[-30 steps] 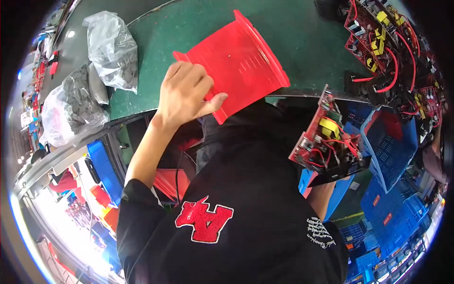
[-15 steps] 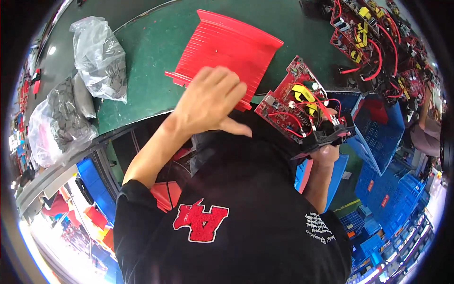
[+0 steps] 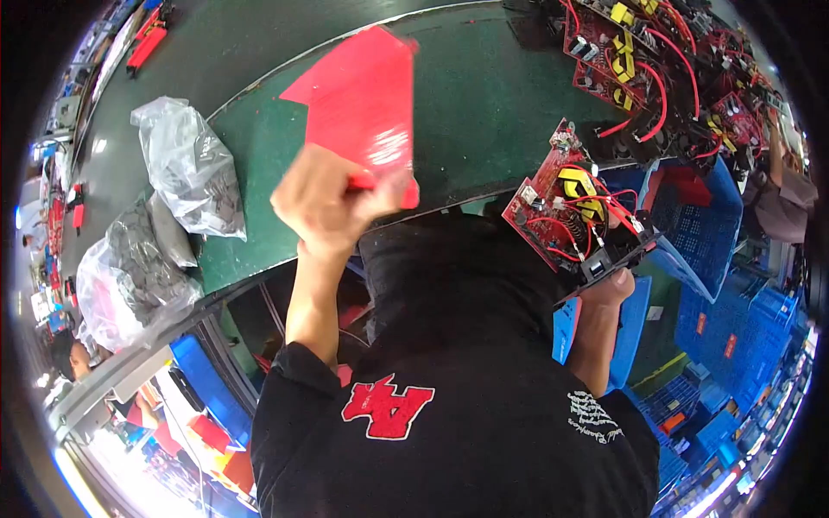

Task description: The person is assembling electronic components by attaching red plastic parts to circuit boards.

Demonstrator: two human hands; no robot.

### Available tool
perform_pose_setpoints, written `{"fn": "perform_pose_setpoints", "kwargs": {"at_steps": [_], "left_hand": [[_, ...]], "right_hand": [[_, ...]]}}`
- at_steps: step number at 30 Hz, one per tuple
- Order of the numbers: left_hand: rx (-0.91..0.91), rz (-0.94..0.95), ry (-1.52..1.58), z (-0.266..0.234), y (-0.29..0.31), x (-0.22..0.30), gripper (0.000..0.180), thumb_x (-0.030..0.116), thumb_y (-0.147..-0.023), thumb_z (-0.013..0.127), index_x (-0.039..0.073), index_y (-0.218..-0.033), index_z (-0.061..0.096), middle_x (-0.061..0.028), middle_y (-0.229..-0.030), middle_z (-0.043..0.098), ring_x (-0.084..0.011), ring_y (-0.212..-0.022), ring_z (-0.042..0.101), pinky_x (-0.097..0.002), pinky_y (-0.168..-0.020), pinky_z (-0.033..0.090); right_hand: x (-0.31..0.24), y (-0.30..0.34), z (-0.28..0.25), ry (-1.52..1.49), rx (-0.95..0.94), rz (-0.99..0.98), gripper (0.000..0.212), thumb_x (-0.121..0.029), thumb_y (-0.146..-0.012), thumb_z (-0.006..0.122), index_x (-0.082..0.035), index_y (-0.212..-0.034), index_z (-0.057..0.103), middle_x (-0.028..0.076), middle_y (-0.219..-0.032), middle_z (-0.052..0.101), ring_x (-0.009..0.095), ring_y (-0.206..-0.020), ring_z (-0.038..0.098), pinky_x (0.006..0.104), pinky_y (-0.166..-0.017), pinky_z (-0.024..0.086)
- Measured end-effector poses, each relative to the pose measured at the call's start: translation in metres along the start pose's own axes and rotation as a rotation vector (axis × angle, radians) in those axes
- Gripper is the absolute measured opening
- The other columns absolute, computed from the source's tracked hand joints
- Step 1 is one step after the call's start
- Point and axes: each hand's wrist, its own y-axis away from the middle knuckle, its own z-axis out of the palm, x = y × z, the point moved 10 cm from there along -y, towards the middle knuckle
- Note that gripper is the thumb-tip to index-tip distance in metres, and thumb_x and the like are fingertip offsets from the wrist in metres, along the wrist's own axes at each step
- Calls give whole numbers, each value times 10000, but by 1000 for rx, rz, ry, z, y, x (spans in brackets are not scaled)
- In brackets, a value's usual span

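Note:
My left hand [image 3: 332, 203] is closed on the near edge of a red metal housing [image 3: 363, 108], which it tilts up over the green work table [image 3: 466, 95]. The housing is a little smeared by motion. On the right, my right hand [image 3: 611, 287] grips a red circuit board [image 3: 557, 211] by its black end panel [image 3: 609, 268]. Yellow-wrapped coils, red wires and a spring-like coil sit on that board. The board is held tilted at the table's near edge, apart from the housing. Most of my right fingers are hidden behind the panel.
Several similar circuit boards [image 3: 622, 65] with red cables lie piled at the table's far right. Clear plastic bags [image 3: 186, 168] of dark small parts lie at the left. Blue crates [image 3: 699, 233] stand at the right, below table height. Another person's arm [image 3: 775, 151] shows at the far right.
My left hand has gone from open above the housing to gripping it, and the housing has been turned and tilted up. The circuit board in my right hand has shifted slightly right and down.

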Motion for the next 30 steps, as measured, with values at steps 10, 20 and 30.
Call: {"fn": "perform_pose_setpoints", "kwargs": {"at_steps": [10, 20, 30], "left_hand": [[-562, -111, -34, 70, 23, -6, 301, 348, -764, 760, 77, -791, 633, -91, -786, 623, -297, -733, 609, -395, -701, 462], [-489, 306, -259, 80, -19, -50, 180, 66, -806, 646, 41, -982, 617, -102, -876, 624, -274, -833, 618, -391, -805, 464], [-512, 150, -281, 96, -16, -64, 166, 127, -824, 658, 22, -941, 604, -115, -884, 623, -319, -832, 606, -409, -778, 463]], "right_hand": [[17, 16, -35, -99, 105, 56, 847, -390, -711, 761, -7, -1364, 381, 149, -1276, 517, 299, -1162, 540, 448, -976, 466], [18, 26, -31, -230, 151, 49, 846, -225, -638, 790, -17, -1327, 345, 163, -1245, 492, 326, -1139, 538, 458, -963, 477], [25, 26, -41, -235, 214, 60, 770, -224, -616, 790, -36, -1241, 383, 151, -1179, 492, 335, -1118, 538, 471, -979, 465]]}}
